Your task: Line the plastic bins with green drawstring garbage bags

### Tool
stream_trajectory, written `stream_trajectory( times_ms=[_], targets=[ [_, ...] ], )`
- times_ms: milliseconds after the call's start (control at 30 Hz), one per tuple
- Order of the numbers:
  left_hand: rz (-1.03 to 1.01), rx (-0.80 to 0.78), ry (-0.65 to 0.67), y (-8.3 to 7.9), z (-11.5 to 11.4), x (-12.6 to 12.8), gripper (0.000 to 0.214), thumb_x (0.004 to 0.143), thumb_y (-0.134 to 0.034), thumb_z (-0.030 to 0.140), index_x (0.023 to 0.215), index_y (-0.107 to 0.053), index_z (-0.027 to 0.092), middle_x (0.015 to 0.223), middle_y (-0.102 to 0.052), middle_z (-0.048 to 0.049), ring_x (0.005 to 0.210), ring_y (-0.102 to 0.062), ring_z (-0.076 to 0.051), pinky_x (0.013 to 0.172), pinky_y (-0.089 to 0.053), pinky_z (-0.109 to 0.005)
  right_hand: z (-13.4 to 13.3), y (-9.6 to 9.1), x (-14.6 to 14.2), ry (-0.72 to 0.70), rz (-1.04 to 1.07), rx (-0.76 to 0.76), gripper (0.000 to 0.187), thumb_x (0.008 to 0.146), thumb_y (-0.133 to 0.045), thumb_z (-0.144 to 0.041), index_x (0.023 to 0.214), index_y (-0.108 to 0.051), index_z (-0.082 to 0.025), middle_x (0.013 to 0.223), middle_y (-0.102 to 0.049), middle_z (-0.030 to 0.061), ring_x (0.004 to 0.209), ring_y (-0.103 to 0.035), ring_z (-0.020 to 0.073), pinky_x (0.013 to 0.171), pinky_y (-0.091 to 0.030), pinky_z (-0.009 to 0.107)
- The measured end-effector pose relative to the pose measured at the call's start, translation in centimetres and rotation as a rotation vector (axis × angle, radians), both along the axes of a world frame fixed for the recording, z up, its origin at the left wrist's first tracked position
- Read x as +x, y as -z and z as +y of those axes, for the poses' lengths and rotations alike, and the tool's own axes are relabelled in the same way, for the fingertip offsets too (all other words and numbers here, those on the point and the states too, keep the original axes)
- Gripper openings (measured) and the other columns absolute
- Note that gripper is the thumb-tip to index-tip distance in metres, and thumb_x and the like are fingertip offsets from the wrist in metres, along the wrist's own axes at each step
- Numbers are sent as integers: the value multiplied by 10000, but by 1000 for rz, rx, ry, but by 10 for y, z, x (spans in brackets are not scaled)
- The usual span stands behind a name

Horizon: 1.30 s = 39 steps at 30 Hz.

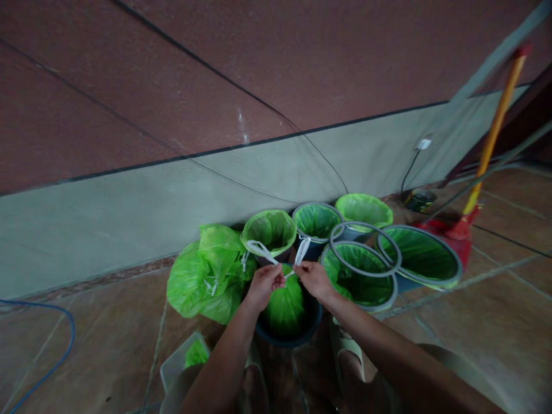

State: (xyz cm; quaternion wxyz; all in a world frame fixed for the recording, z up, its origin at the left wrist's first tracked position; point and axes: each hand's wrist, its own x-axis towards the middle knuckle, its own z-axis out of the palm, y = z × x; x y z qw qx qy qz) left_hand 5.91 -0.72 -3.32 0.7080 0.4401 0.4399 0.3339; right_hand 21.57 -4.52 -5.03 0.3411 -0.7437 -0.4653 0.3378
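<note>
My left hand and my right hand are both closed, each pinching a white drawstring loop of a green bag. The bag is gathered shut and sits inside a dark blue bin right in front of me. The left string loops up and left; the right string rises straight above my right hand. Both hands meet over the bag's neck.
Several bins lined with green bags stand against the wall, one loose grey ring lying across two of them. A tied green bag lies to the left. A red broom leans at right. A blue cable crosses the tiled floor.
</note>
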Motion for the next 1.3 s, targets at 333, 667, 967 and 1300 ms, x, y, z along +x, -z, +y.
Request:
stream_trajectory(
  times_ms=[333, 667, 967, 1300],
  targets=[
    [204, 328, 114, 10, 5, 1, 170, 616, -673, 166, 785, -681, 146, 634, -612, 36, 574, -531, -94, 586, -413, -212, -11, -31, -10, -218, -229, 244, 149, 828, -590, -217, 729, -695, -179, 835, -712, 50, 771, -636, 159, 732, -427, 240],
    [297, 533, 209, 7, -3, -1, 109, 829, -579, 288, 794, -621, 194, 648, -620, 2, 600, -587, -143, 604, -475, -247, -6, -38, -4, -399, -53, 312, 508, 738, -494, -21, 1203, -615, -187, 1148, -670, 68, 843, -628, 137, 822, -478, 270],
    [214, 97, 40, -1, -2, 0, 211, 704, -730, 322, 790, -601, 179, 680, -696, -17, 562, -634, -143, 525, -465, -240, -7, -38, 3, -390, -313, 147, 193, 861, -525, -174, 885, -716, -172, 862, -720, 61, 792, -633, 165, 755, -432, 256],
    [126, 142, -76, 0, -3, -2, 168, 541, -768, 181, 646, -640, 150, 607, -649, 20, 610, -591, -115, 640, -448, -243, -7, -34, 7, -434, 50, -45, 147, 756, -605, -200, 713, -743, -178, 589, -670, -11, 557, -560, 119, 548, -385, 213]
  ],
)
